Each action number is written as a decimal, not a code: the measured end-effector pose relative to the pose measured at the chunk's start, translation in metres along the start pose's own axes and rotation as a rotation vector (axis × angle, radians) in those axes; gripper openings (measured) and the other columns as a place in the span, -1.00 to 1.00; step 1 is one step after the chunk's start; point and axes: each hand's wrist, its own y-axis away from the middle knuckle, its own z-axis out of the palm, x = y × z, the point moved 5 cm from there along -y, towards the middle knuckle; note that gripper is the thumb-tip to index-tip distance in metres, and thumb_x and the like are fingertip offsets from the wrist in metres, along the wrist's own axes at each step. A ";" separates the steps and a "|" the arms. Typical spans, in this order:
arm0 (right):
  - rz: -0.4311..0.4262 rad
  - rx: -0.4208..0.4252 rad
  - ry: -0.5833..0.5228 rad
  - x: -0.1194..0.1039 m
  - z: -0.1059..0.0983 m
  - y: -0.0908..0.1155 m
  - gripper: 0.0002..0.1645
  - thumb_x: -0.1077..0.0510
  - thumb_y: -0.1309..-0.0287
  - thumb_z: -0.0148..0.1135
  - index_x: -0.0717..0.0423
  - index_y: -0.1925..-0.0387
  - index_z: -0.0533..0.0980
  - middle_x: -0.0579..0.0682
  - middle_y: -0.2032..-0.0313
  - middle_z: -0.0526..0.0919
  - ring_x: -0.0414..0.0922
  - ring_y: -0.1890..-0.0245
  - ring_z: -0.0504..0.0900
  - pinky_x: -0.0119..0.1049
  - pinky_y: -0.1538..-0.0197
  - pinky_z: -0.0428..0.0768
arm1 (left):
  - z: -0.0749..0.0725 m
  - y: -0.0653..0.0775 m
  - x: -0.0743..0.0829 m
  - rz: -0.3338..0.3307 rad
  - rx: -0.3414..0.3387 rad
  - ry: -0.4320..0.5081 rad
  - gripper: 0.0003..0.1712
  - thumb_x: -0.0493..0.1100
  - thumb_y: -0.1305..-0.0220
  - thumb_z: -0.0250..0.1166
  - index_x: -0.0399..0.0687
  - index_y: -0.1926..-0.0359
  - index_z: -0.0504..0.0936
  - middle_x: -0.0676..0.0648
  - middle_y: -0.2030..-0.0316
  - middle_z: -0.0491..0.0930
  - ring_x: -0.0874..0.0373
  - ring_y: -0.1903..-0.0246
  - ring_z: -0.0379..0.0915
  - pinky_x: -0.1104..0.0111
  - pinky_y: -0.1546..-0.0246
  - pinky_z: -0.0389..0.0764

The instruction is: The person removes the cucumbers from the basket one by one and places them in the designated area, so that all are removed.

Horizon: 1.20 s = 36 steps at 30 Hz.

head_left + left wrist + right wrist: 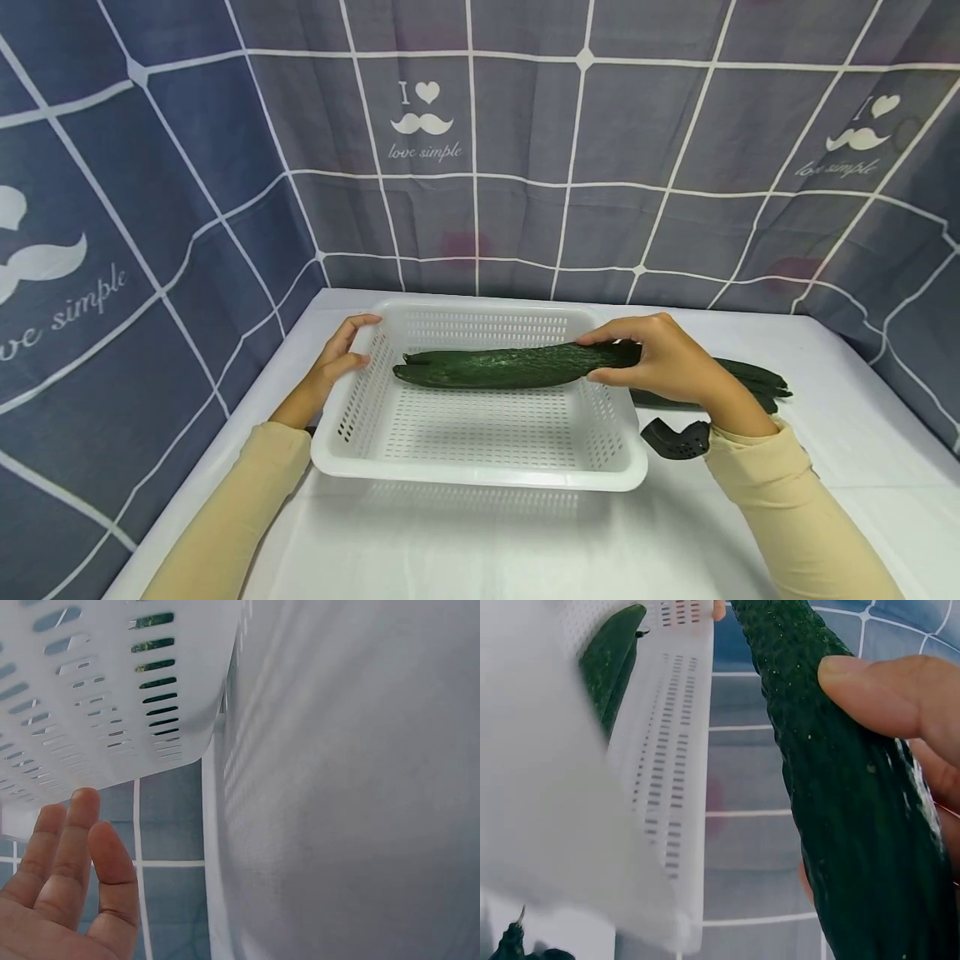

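A white slotted plastic basket (480, 477) sits on the table. My left hand (330, 367) holds its left rim, thumb and index finger on the edge; the other fingers show below the rim in the left wrist view, beside the slotted wall (97, 712). With thumb and fingers my right hand (660, 354) grips a dark green, bumpy cucumber (840, 795) over the basket's right side. Cucumbers (604, 671) lie lengthwise inside the basket, partly overlapped by the held one in the head view. Several more cucumbers (753, 379) lie right of the basket, partly behind my right hand.
The table (847, 433) has a white cover. Behind it and at both sides hangs a blue-grey checked cloth (525, 150) with white lines and printed moustaches. A black curved piece (675, 439) is worn at my right wrist.
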 end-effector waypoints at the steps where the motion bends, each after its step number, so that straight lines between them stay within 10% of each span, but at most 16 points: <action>1: -0.003 0.008 -0.002 0.001 -0.001 0.002 -0.56 0.32 -0.03 0.66 0.08 0.00 0.80 -0.14 0.09 0.85 -0.34 0.30 0.59 -0.47 0.24 0.52 | 0.000 0.000 0.000 0.002 0.000 0.001 -0.33 -0.41 -0.31 -0.03 0.12 -0.39 0.40 -0.15 -0.24 0.38 0.09 -0.09 0.49 0.28 0.05 0.70; 23: -0.085 0.176 0.004 0.022 -0.022 0.056 -0.33 0.60 0.17 0.58 0.27 -0.08 0.71 -0.11 -0.04 0.79 -0.44 -0.12 0.64 -0.59 -0.17 0.51 | 0.000 0.001 0.000 0.053 -0.026 0.002 -0.31 -0.45 -0.32 -0.07 0.14 -0.40 0.41 -0.11 -0.23 0.40 0.11 -0.09 0.49 0.33 0.05 0.70; 36: 0.077 0.226 0.008 0.052 -0.037 0.097 -0.36 0.55 0.06 0.57 0.21 -0.13 0.72 -0.37 -0.10 0.73 -0.52 -0.19 0.58 -0.64 -0.23 0.40 | 0.001 0.003 0.002 0.031 -0.026 -0.006 -0.32 -0.44 -0.36 -0.06 0.15 -0.41 0.39 -0.09 -0.24 0.40 0.11 -0.08 0.51 0.30 0.08 0.71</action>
